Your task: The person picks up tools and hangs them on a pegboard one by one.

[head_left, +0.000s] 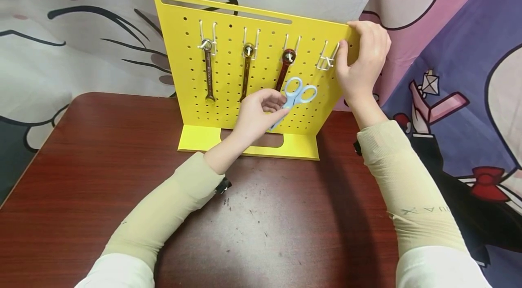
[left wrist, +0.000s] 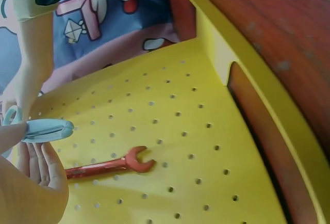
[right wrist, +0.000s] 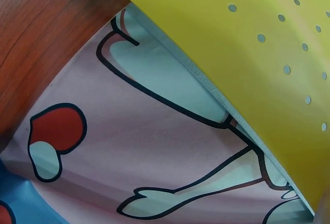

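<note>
Light blue scissors (head_left: 291, 99) are pinched between the thumb and fingers of my left hand (head_left: 261, 111), handles up and blades slanting down. In the left wrist view the scissors (left wrist: 49, 130) look closed. Behind them stands a yellow pegboard (head_left: 261, 25), whose upper right edge my right hand (head_left: 364, 59) grips. Just left of that hand is a white double hook (head_left: 326, 59) with nothing on it. A red wrench (head_left: 284, 70), partly hidden by my left hand, hangs from another hook. Only the board and backdrop show clearly in the right wrist view.
Further left on the board hang a brownish-gold wrench (head_left: 246, 72) and a dark metallic wrench (head_left: 209, 72). The board stands on a dark red-brown wooden table (head_left: 261, 224). Printed cartoon cloth (head_left: 102, 47) hangs behind and to the right.
</note>
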